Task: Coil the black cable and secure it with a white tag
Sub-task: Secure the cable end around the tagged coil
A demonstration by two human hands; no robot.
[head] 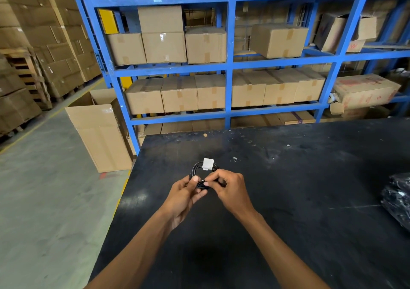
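Observation:
A black cable is wound into a small coil and held just above the black table. A white tag sits on the far side of the coil, wrapped around its strands. My left hand grips the near part of the coil between thumb and fingers. My right hand pinches the same near part of the coil from the right, its fingertips touching those of the left. The near strands are hidden under my fingers.
A black plastic bag of goods lies at the table's right edge. Blue shelving full of cardboard boxes stands behind the table. An open tall carton stands on the concrete floor to the left.

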